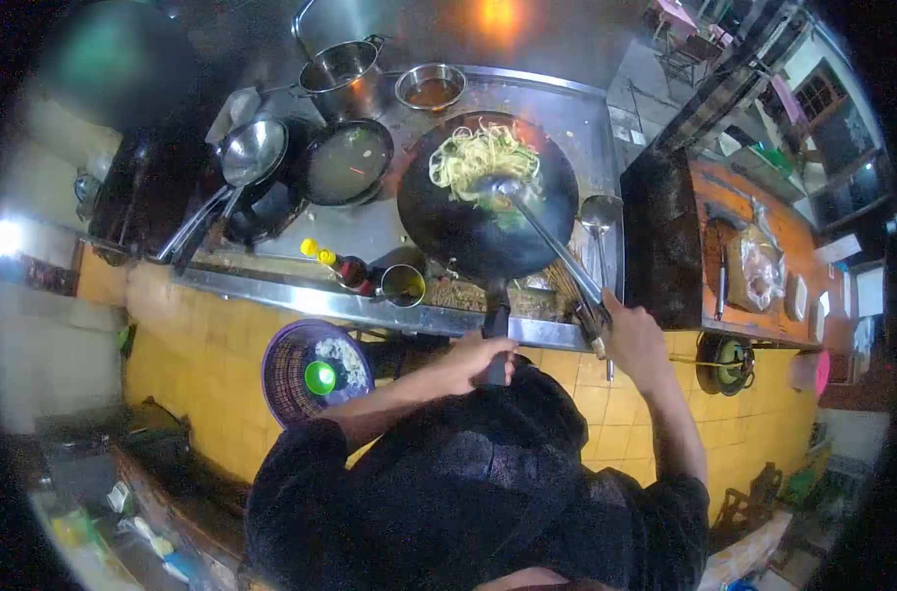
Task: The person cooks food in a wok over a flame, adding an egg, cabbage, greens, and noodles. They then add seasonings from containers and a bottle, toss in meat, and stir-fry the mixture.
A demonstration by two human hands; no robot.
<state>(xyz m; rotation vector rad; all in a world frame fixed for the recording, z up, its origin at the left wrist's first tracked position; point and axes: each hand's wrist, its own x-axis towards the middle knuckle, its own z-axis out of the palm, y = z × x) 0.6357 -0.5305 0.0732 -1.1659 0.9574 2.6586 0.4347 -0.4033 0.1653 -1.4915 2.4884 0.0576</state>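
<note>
A dark wok (448, 236) sits on the stove with pale noodles and green bits (478, 158) in its upper part. My left hand (476, 361) is closed round the wok's black handle (498, 317). In my right hand (634, 340) is the long metal handle of a ladle (557, 241), whose bowl rests in the wok against the lower edge of the noodles. Right of the wok lies another metal ladle (600, 213), near a bundle of thin sticks (570, 291).
Left of the wok stand a pan of cloudy liquid (348, 165), a steel pot (345, 84), a bowl of reddish liquid (431, 91), a strainer (254, 155), yellow-capped bottles (348, 271) and a metal cup (402, 286). A purple basket (286, 379) is below the counter. An orange table (729, 187) stands right.
</note>
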